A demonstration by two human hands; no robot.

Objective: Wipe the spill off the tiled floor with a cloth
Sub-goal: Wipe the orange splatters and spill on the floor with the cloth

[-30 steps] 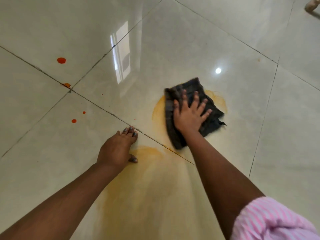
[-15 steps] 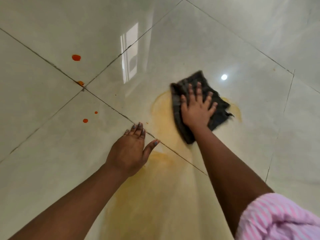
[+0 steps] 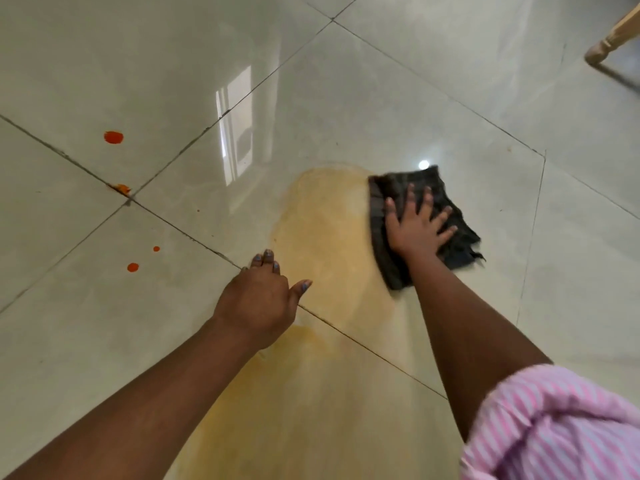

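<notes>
Glossy tiled floor [image 3: 433, 98] (dark cloth [image 3: 457, 244])

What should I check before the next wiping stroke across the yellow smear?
1. Right hand flat on the dark grey cloth, fingers spread: ok.
2. Cloth lying at the right edge of the yellow smeared spill: ok.
3. Left hand braced on the glossy cream tiled floor, at the smear's left edge: ok.
4. Smear cleared: not ok, it runs across the grout line towards the person.
5. Orange-red droplets on the left wiped: not ok.
6. Cloth's soaking: cannot tell.
</notes>
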